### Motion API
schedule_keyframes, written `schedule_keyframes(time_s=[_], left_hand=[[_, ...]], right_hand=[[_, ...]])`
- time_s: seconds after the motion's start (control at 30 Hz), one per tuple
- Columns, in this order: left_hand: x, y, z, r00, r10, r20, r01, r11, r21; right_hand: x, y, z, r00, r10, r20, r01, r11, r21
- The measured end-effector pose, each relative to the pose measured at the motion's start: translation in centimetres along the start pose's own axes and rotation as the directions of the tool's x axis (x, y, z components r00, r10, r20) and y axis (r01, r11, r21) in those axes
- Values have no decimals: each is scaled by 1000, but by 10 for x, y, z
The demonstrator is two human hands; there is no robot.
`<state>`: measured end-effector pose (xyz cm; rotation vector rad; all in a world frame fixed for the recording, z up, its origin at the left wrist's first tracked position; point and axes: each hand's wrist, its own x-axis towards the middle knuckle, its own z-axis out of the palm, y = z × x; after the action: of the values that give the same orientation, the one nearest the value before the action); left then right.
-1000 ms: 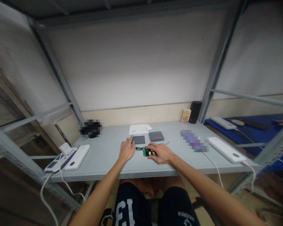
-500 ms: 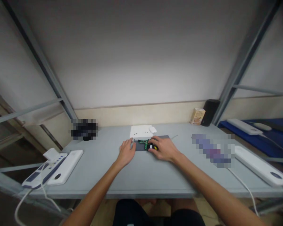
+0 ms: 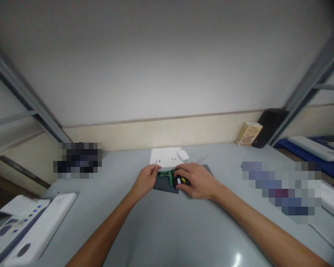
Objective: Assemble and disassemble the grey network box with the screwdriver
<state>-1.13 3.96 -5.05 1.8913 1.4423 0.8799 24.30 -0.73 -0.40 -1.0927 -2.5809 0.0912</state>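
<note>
A green circuit board [image 3: 170,179] with a black part [image 3: 177,180] at its right side lies over a dark grey mat [image 3: 165,187]. My right hand [image 3: 196,181] is wrapped over the black part, thumb on the near side and fingers on the far side. A yellow spot and a white label show beside the fingers. At the board's left end, my left hand [image 3: 147,180] has its fingertips and thumb pressed together by the mat's left edge. Whatever lies between them is too small to make out.
Behind the mat lies a white sheet [image 3: 163,152] with several tiny dark pieces and a white object [image 3: 183,155]. Thin metal tools [image 3: 202,160] rest right of it. A yellowish box [image 3: 249,134] stands at the back right, a power strip [image 3: 16,226] at the left.
My left hand has gone from lying with fingers extended to a closed pinch near the board's left end. The mat is now tilted. My right hand keeps its hold. The view has moved closer.
</note>
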Motion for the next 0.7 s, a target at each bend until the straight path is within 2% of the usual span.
schedule_keyframes(time_s=[0.13, 0.33, 0.47, 0.7], left_hand=[[-8, 2, -6, 990, -107, 87, 119, 982, -148], [-17, 16, -10, 962, -203, 182, 249, 925, -287], [-18, 23, -13, 956, -209, 207, 269, 905, -330], [-19, 26, -18, 950, -200, 241, 267, 919, -290]], right_hand=[[-1, 0, 0, 1000, 0, -5, 0, 998, 61], [-3, 3, 1, 999, -15, -29, 18, 993, 112], [-4, 3, 0, 1000, -19, -4, 19, 992, 125], [-3, -1, -9, 999, -9, 51, 2, 990, 138]])
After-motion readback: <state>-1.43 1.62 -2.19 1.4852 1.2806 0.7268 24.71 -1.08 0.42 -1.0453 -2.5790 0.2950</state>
